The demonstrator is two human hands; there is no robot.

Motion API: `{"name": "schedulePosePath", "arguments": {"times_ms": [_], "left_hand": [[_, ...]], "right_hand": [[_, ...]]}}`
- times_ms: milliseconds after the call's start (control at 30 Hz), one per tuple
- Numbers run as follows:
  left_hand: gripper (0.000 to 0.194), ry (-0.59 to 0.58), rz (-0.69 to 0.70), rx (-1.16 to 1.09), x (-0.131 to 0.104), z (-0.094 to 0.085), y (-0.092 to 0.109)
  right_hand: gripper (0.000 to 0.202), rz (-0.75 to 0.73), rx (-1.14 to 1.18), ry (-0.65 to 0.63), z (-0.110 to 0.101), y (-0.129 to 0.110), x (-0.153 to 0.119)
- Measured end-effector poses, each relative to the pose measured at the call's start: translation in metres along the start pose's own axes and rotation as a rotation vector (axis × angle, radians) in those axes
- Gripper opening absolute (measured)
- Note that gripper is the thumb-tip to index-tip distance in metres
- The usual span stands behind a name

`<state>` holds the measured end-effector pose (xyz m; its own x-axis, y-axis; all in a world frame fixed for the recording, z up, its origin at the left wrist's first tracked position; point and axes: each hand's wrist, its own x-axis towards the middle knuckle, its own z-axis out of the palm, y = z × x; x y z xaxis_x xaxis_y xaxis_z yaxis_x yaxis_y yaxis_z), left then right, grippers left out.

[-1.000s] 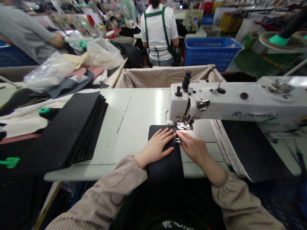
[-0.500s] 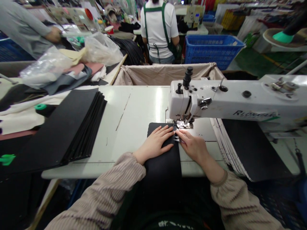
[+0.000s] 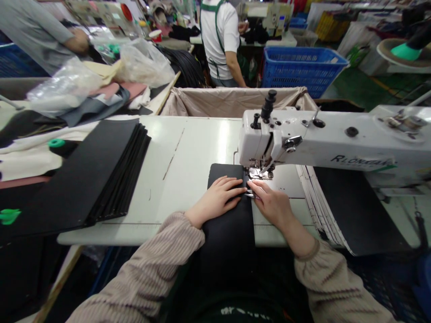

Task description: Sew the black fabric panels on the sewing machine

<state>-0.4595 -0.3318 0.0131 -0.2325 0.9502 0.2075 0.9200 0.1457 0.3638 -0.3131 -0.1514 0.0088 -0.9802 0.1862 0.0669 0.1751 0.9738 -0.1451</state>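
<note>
A long black panel (image 3: 232, 233), leather-like, lies on the white sewing table and hangs over its front edge toward me. My left hand (image 3: 217, 199) rests flat on it, fingers stretched toward its right edge. Just right of that edge, my right hand (image 3: 271, 202) has small thread snips (image 3: 251, 194) tucked in it, the pointed blades sticking out to the left. Its fingertips touch the panel's edge close in front of the presser foot (image 3: 259, 174) of the white sewing machine (image 3: 323, 139). The panel's right edge runs beside the foot; the needle tip is too small to make out.
To the left leans a stack of black panels (image 3: 97, 175); another stack (image 3: 357, 211) lies under the machine arm at right. Behind the table hangs a beige cloth-lined bin (image 3: 208, 101), with a blue crate (image 3: 303, 67) beyond. Two people (image 3: 220, 45) work further back.
The panel's far end has slid a little further away past the presser foot. My left thumb has drawn in toward the fingers. The person in the green-strapped apron has turned to the side.
</note>
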Motion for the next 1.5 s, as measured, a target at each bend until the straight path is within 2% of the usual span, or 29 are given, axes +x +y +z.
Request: {"name": "schedulePosePath", "arguments": {"times_ms": [1500], "left_hand": [[0.039, 0.018, -0.010, 0.007, -0.0011, 0.0039, -0.0034]], "right_hand": [[0.048, 0.004, 0.014, 0.040, 0.0044, 0.0008, -0.0001]]}}
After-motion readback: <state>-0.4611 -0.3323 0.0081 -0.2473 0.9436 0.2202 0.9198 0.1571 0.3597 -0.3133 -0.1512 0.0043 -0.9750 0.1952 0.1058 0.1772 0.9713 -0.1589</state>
